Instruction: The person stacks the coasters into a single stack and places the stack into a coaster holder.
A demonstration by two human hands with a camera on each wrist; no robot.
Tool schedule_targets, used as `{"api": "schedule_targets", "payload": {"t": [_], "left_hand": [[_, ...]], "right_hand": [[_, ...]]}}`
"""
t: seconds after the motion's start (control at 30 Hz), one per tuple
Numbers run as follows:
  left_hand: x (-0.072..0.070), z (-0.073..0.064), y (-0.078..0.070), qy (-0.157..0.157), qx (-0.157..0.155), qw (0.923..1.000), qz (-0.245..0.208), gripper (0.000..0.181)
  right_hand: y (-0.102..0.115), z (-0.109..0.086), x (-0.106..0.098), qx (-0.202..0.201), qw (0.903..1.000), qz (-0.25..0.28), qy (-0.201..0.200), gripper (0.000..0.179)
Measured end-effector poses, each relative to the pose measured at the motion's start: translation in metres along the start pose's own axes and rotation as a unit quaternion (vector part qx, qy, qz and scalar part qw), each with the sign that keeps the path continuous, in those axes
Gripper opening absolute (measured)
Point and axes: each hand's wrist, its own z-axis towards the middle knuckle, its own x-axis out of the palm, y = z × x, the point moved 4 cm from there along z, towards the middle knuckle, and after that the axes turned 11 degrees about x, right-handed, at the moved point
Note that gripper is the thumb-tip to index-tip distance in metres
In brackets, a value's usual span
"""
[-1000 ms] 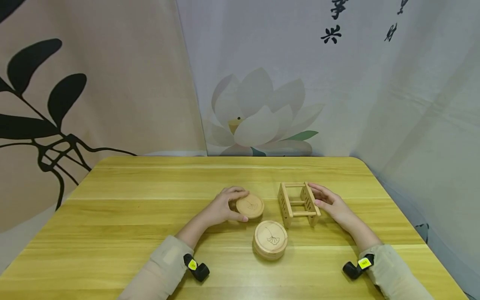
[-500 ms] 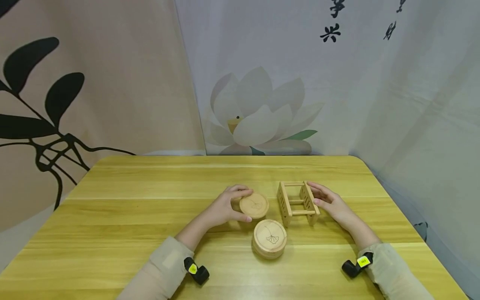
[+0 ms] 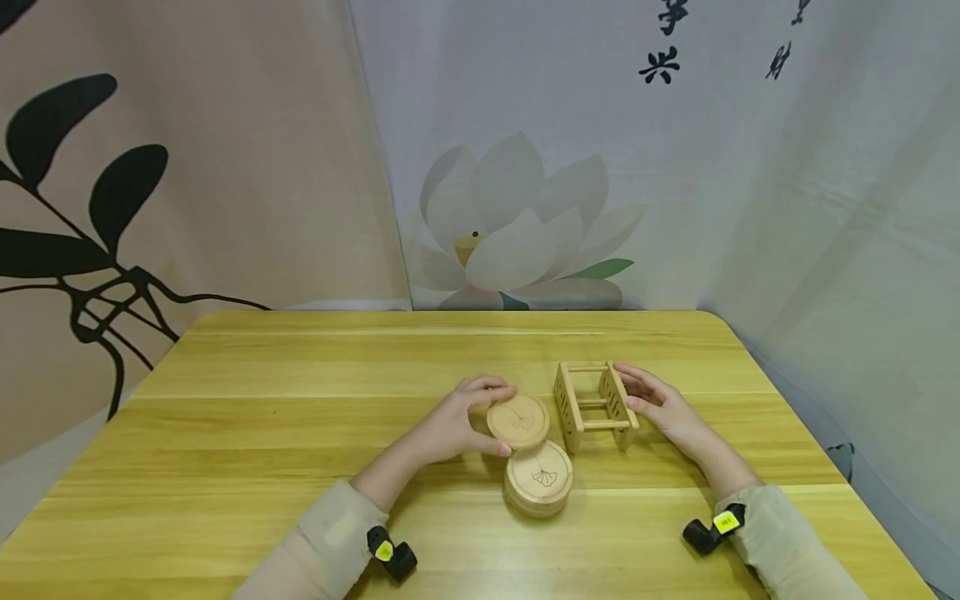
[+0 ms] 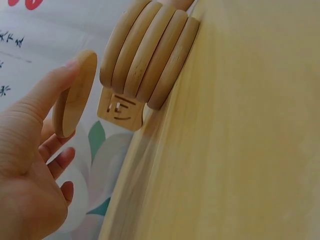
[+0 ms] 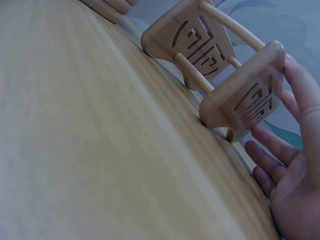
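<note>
Between thumb and fingers, my left hand [image 3: 453,427] pinches a round wooden coaster [image 3: 517,421] engraved with a leaf. In the head view its edge overlaps the far rim of a stack of similar coasters [image 3: 540,483]. The left wrist view shows the held coaster [image 4: 75,102] tilted and apart from the stack [image 4: 145,55]. To the right stands a wooden coaster rack [image 3: 568,408] with cut-out side panels joined by rods. My right hand [image 3: 667,414] holds its right panel, thumb and fingers at the panel's edges; the rack [image 5: 245,102] rests upright on the table.
The wooden tabletop [image 3: 300,400] extends around these things. Behind it hangs a cloth backdrop [image 3: 525,100] printed with a lotus, leaves and characters. A small black camera [image 3: 393,554] is strapped to the left wrist, another [image 3: 712,533] to the right.
My left hand has carried the pinched coaster rightward, then toward the near side, up to the stack. The right hand and the rack stay in place.
</note>
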Motion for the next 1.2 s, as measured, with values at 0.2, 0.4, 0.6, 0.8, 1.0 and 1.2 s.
{"api": "schedule_targets", "payload": {"t": [0.2,0.4,0.6,0.8,1.0,1.2], "left_hand": [[0.004,-0.001,-0.006,0.009,-0.004,0.9999,-0.009,0.084],[0.008,-0.004,-0.009,0.014,0.0,0.9998,-0.011,0.083],[0.01,-0.006,-0.015,0.019,0.002,0.9997,-0.018,0.083],[0.015,-0.009,-0.02,0.026,0.012,0.9993,-0.023,0.083],[0.019,-0.011,-0.025,0.035,0.01,0.9989,-0.03,0.083],[0.023,-0.012,-0.026,0.041,0.008,0.9984,-0.039,0.083]], "right_hand": [[0.0,0.0,0.0,-0.001,1.0,0.001,-0.001,0.051],[-0.001,0.0,0.0,-0.003,1.0,0.006,0.0,0.051],[0.0,0.0,0.0,-0.004,0.9999,0.012,0.002,0.051],[0.0,-0.001,0.001,-0.004,0.9999,0.013,0.003,0.051],[0.001,-0.001,0.001,-0.003,0.9999,0.01,0.003,0.051],[0.002,-0.001,0.001,-0.005,0.9999,0.009,0.004,0.051]]}}
